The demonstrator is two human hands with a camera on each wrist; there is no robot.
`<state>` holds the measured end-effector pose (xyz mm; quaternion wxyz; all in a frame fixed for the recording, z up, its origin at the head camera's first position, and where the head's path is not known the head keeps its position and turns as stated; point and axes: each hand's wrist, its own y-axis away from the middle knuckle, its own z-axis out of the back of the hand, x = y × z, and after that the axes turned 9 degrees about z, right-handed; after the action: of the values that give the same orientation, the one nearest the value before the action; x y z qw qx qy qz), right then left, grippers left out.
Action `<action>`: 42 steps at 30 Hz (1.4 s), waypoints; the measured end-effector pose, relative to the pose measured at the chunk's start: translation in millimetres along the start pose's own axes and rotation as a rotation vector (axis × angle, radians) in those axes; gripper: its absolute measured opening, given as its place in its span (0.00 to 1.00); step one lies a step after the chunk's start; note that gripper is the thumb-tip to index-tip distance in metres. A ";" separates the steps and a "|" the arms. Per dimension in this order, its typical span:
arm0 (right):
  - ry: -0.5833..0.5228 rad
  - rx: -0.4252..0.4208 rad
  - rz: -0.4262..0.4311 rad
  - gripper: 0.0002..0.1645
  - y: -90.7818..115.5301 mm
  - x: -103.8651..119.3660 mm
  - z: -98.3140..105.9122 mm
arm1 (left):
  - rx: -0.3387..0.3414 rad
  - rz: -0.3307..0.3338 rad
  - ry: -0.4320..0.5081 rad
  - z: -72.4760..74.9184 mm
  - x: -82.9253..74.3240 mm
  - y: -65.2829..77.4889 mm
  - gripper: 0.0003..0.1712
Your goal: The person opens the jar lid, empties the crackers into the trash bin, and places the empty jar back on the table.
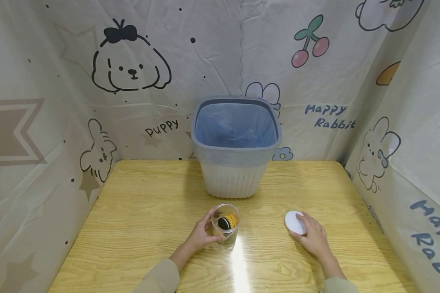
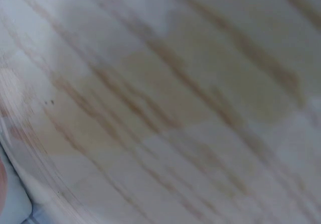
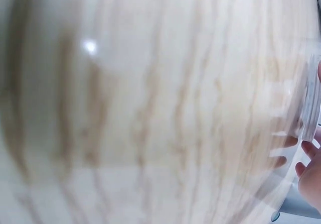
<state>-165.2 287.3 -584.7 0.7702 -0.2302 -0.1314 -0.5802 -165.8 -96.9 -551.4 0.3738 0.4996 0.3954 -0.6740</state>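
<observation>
My left hand (image 1: 202, 235) grips a clear round jar (image 1: 225, 235) from its left side, fingers behind and thumb in front. The jar's open mouth faces up. Inside it lies a small yellow, bumpy-textured thing with a black end and a white band (image 1: 230, 221); its kind is not clear. Off to the right, my right hand (image 1: 314, 237) holds a round white lid (image 1: 294, 222) between thumb and fingers, at or just above the table. In the right wrist view, fingertips (image 3: 310, 151) and the lid's ridged edge (image 3: 310, 101) show at the right border. The left wrist view is mostly table.
A tall bin (image 1: 238, 175) with a blue-grey rim stands behind the jar, at the table's far edge. The wood-grain table (image 1: 143, 211) extends to both sides. Printed cloth walls (image 1: 212, 53) enclose the back and sides.
</observation>
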 end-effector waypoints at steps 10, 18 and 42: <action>-0.010 0.027 -0.018 0.41 2.0 2.7 2.1 | -0.003 -0.005 0.003 -0.7 0.1 0.4 0.51; -0.013 0.022 -0.010 0.41 1.5 1.3 1.6 | -0.004 0.007 0.002 -0.4 0.2 0.7 0.51; -0.052 -0.219 0.028 0.36 -39.6 31.0 50.8 | -0.014 -0.019 -0.025 -0.6 28.2 -2.8 0.53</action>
<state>-190.5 278.5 -518.4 0.7446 -0.3298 -0.0840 -0.5742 -174.4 -98.3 -578.4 0.3758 0.4847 0.4000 -0.6811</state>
